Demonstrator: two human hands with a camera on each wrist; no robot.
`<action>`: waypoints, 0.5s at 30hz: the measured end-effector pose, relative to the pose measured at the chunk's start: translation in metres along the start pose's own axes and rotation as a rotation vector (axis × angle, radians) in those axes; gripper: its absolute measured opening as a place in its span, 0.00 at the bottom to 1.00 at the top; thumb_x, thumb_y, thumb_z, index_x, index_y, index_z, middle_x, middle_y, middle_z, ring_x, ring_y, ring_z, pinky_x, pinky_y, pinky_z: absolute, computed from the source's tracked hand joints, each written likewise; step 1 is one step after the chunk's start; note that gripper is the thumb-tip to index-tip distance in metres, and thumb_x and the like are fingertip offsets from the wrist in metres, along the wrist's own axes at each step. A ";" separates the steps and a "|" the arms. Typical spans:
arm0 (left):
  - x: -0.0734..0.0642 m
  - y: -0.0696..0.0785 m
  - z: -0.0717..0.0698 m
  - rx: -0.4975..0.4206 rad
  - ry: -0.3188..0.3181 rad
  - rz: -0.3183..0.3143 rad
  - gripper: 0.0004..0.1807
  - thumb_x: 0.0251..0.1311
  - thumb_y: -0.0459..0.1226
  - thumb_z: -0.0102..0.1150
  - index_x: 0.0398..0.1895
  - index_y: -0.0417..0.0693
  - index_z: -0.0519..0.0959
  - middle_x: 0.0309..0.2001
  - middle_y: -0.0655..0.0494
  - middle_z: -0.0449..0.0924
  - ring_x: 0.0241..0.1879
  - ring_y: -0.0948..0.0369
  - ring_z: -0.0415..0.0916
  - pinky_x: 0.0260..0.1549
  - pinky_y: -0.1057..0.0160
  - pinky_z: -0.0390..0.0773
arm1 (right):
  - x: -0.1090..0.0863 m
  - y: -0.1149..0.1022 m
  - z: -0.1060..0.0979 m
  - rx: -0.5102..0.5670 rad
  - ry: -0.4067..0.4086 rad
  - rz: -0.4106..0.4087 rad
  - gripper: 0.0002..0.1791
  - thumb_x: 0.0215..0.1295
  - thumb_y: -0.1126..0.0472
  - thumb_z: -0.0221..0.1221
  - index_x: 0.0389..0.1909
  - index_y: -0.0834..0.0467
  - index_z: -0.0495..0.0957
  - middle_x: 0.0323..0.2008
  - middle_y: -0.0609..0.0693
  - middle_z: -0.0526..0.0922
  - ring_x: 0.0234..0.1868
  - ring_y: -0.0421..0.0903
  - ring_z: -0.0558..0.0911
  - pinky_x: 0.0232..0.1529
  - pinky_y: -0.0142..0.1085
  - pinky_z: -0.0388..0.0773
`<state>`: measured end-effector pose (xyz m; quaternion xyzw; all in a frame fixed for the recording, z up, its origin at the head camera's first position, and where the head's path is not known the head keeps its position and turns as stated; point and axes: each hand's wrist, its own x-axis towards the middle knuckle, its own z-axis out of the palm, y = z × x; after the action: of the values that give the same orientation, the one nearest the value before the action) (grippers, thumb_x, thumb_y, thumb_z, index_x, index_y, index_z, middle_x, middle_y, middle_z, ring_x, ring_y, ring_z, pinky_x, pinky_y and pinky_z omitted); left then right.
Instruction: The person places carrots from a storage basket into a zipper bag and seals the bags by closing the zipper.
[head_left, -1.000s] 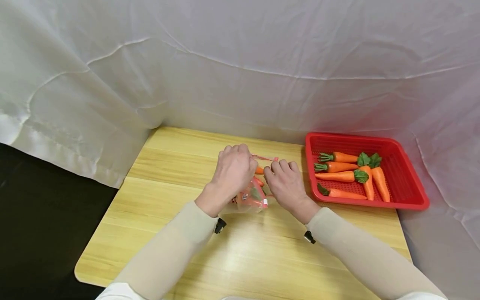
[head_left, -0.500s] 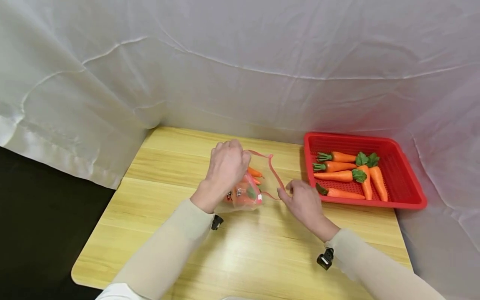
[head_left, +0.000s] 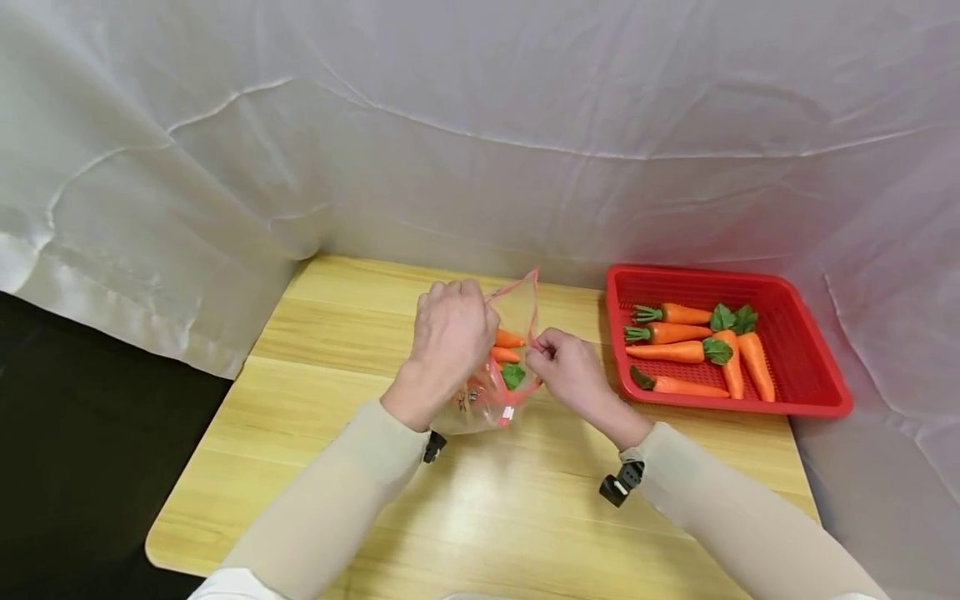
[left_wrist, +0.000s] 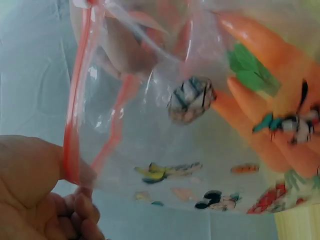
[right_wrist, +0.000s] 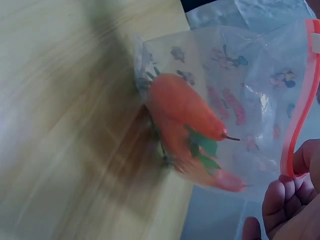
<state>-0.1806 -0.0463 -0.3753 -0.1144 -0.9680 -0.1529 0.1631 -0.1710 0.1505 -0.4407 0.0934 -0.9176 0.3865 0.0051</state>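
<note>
Between the two hands is a clear zip bag (right_wrist: pixel 260 105) with a red zip strip and printed cartoon figures. Several carrots (right_wrist: pixel 182 102) with green leaves lie inside it, their tips toward the bag's mouth. My left hand (head_left: pixel 452 329) pinches the zip edge on the left side of the mouth; in the left wrist view its thumb (left_wrist: pixel 35 162) presses the strip. On the opposite side my right hand (head_left: pixel 572 375) pinches the red strip between thumb and fingers. The mouth is spread apart, and the head view looks in at carrot tips and a leaf.
A red plastic basket (head_left: pixel 813 367) with several more carrots (head_left: pixel 686 314) stands at the right on the wooden table (head_left: pixel 465 517). White cloth (head_left: pixel 480 125) hangs behind and at both sides. The floor at left is dark.
My right hand moved right off the bag's edge, then came back left and now pinches the zip strip. The bag's mouth has opened wider. My left hand shifted slightly left.
</note>
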 end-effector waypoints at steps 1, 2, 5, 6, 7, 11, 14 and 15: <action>0.001 -0.002 -0.001 0.007 0.032 -0.008 0.12 0.69 0.34 0.50 0.25 0.44 0.71 0.23 0.53 0.69 0.28 0.50 0.71 0.31 0.55 0.72 | 0.001 -0.001 0.003 0.013 -0.010 0.002 0.07 0.67 0.59 0.62 0.29 0.55 0.79 0.20 0.45 0.76 0.23 0.42 0.71 0.27 0.36 0.66; 0.002 -0.005 -0.001 0.014 0.069 -0.020 0.12 0.69 0.34 0.50 0.24 0.44 0.71 0.22 0.52 0.68 0.28 0.49 0.71 0.30 0.54 0.72 | 0.001 -0.003 0.007 0.028 -0.019 0.001 0.07 0.67 0.59 0.62 0.29 0.55 0.79 0.21 0.45 0.77 0.23 0.42 0.72 0.27 0.35 0.67; 0.005 -0.013 -0.005 0.036 0.164 -0.059 0.12 0.67 0.33 0.51 0.24 0.44 0.70 0.21 0.52 0.65 0.26 0.48 0.70 0.28 0.54 0.70 | 0.001 -0.008 0.014 0.053 -0.037 -0.013 0.08 0.69 0.59 0.62 0.30 0.55 0.80 0.21 0.45 0.78 0.22 0.42 0.72 0.27 0.35 0.67; 0.005 -0.015 -0.004 0.051 0.180 -0.062 0.11 0.67 0.33 0.51 0.24 0.43 0.70 0.21 0.52 0.66 0.26 0.47 0.70 0.27 0.54 0.70 | 0.002 -0.008 0.015 0.055 -0.041 -0.014 0.08 0.69 0.58 0.62 0.30 0.55 0.80 0.21 0.45 0.78 0.22 0.42 0.72 0.27 0.35 0.68; 0.005 -0.015 -0.004 0.075 0.171 -0.064 0.11 0.67 0.33 0.52 0.25 0.43 0.71 0.21 0.52 0.66 0.26 0.48 0.70 0.27 0.54 0.71 | 0.002 -0.008 0.016 0.052 -0.044 -0.010 0.08 0.69 0.58 0.61 0.29 0.55 0.79 0.22 0.45 0.78 0.22 0.42 0.72 0.28 0.36 0.67; -0.001 -0.008 0.005 0.137 0.057 -0.013 0.11 0.70 0.35 0.52 0.27 0.43 0.73 0.22 0.52 0.70 0.26 0.50 0.72 0.27 0.55 0.73 | 0.006 0.002 0.019 0.023 -0.063 0.034 0.09 0.71 0.58 0.61 0.29 0.55 0.78 0.21 0.45 0.75 0.22 0.43 0.70 0.28 0.36 0.66; -0.006 0.000 0.010 0.129 -0.035 0.017 0.11 0.71 0.37 0.53 0.29 0.43 0.75 0.23 0.53 0.73 0.27 0.51 0.72 0.28 0.55 0.74 | 0.007 0.011 0.019 0.004 -0.069 0.077 0.10 0.71 0.57 0.60 0.29 0.55 0.77 0.20 0.45 0.74 0.22 0.43 0.69 0.28 0.37 0.66; -0.008 0.002 0.011 0.129 -0.063 0.019 0.11 0.71 0.38 0.53 0.30 0.43 0.76 0.24 0.53 0.73 0.27 0.51 0.72 0.29 0.55 0.74 | 0.006 0.014 0.018 -0.002 -0.063 0.088 0.10 0.70 0.57 0.60 0.29 0.54 0.77 0.20 0.45 0.73 0.22 0.43 0.69 0.28 0.37 0.65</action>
<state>-0.1762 -0.0420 -0.3876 -0.1174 -0.9793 -0.0851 0.1412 -0.1783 0.1461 -0.4624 0.0653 -0.9209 0.3822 -0.0408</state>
